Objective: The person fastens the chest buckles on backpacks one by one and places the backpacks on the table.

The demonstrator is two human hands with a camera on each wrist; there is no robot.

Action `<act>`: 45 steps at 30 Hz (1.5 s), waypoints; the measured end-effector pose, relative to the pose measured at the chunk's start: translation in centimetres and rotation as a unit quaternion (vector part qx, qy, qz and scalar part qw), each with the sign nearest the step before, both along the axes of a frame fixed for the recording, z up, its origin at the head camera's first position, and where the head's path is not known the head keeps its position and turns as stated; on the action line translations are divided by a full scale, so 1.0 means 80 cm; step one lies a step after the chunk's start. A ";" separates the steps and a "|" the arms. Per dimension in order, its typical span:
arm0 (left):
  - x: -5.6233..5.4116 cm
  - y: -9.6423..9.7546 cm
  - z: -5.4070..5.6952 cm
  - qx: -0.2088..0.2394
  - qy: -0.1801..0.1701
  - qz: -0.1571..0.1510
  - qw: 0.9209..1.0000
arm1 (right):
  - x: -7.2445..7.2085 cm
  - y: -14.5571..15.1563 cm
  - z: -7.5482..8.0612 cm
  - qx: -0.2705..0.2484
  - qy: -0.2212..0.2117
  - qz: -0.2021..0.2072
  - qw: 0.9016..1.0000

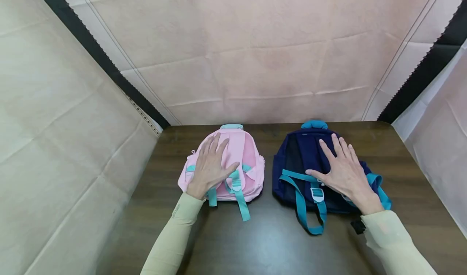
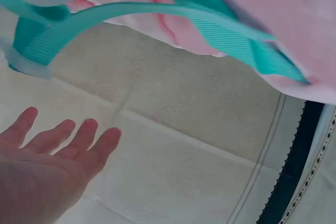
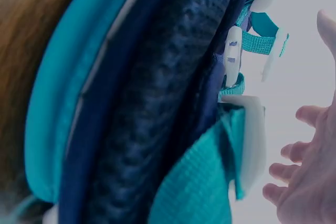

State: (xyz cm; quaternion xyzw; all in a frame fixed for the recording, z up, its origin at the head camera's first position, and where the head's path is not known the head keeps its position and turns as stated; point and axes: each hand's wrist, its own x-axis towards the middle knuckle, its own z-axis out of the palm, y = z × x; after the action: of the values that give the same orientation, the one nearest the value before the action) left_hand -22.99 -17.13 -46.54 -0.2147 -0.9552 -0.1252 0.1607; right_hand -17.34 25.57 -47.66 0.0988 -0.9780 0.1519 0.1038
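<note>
A small pink backpack [image 1: 237,145] with turquoise straps lies on the table, left of centre in the head view. My left hand [image 1: 211,165] is spread over its left side, fingers straight and pointing away from me. To the right lies a navy backpack [image 1: 310,149] with blue-teal straps and a white buckle [image 1: 317,194]. Over its right part my right hand [image 1: 344,169] is spread, thumb out to the left. Turquoise webbing [image 2: 226,30] and pink cloth fill the top of the left wrist view. Navy mesh [image 3: 163,77] and teal straps [image 3: 199,177] stand close in the right wrist view.
The dark wooden table [image 1: 262,242] ends at a pale fabric wall [image 1: 262,64] behind both bags. Another fabric wall [image 1: 73,145] rises at the left. A small black object [image 1: 358,227] sits at the right wrist. Loose strap ends hang toward me from both bags.
</note>
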 end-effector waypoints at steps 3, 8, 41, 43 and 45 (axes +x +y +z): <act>0.001 0.010 0.003 0.017 -0.004 -0.016 1.000 | 0.004 0.002 0.001 -0.004 0.000 0.002 1.000; 0.004 0.029 0.010 0.049 -0.017 -0.038 0.998 | 0.010 0.005 0.004 -0.016 -0.001 0.001 1.000; 0.025 0.116 -0.003 0.157 -0.137 -0.131 0.969 | 0.058 0.043 -0.016 -0.050 0.005 0.025 0.998; 0.025 0.120 -0.005 0.157 -0.143 -0.136 0.968 | 0.059 0.045 -0.017 -0.051 0.003 0.025 0.998; 0.026 0.125 -0.006 0.158 -0.145 -0.140 0.967 | 0.061 0.046 -0.018 -0.054 -0.002 0.023 0.998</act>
State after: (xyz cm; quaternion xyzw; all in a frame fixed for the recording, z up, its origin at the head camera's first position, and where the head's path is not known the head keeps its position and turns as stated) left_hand -20.92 -7.09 -47.05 -0.2975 -0.8967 -0.3259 0.0333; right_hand -12.46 29.25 -49.10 0.1156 -0.9660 0.2070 0.1032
